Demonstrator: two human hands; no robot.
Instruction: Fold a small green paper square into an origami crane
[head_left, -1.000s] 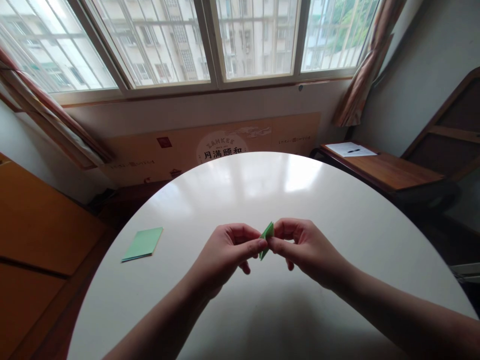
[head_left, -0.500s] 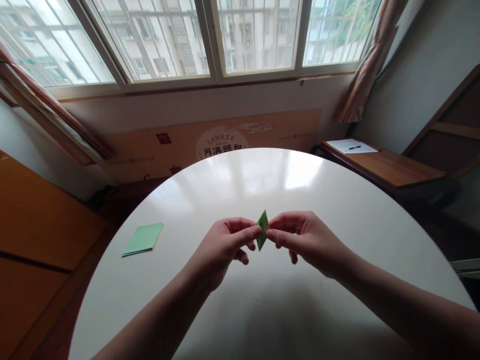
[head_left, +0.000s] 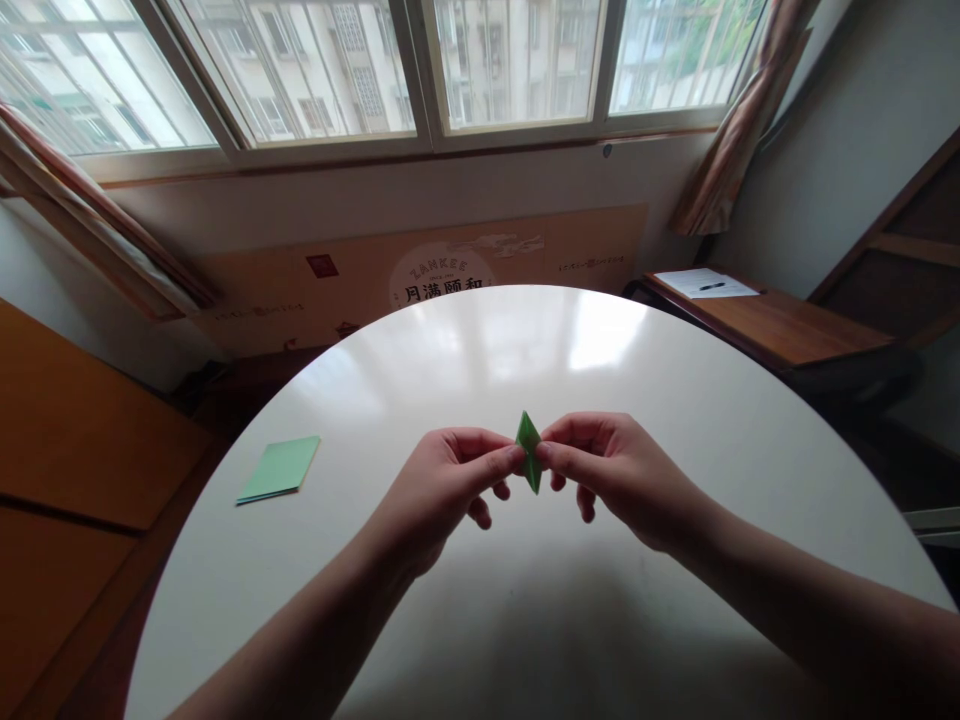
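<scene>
A small folded green paper [head_left: 528, 440], shaped like a narrow diamond, is held above the white round table [head_left: 480, 370]. My left hand [head_left: 457, 475] pinches its left side between thumb and forefinger. From the other side, my right hand [head_left: 607, 465] pinches its right edge the same way. The lower fingers of both hands curl loosely beneath. Part of the paper's middle is covered by the thumbs. A stack of light green square paper [head_left: 281, 468] lies on the table to the left of my left hand.
At the right stands a wooden desk [head_left: 817, 320] bearing a white sheet [head_left: 697, 283] and a dark pen [head_left: 712, 286]. Behind the table, a printed cardboard panel [head_left: 337, 290] leans below the window. An orange-brown cabinet [head_left: 67, 420] is at the left.
The folded paper has tilted, its top tip now leaning left instead of right. Both hands keep their pinch on it. The whole view has shifted slightly.
</scene>
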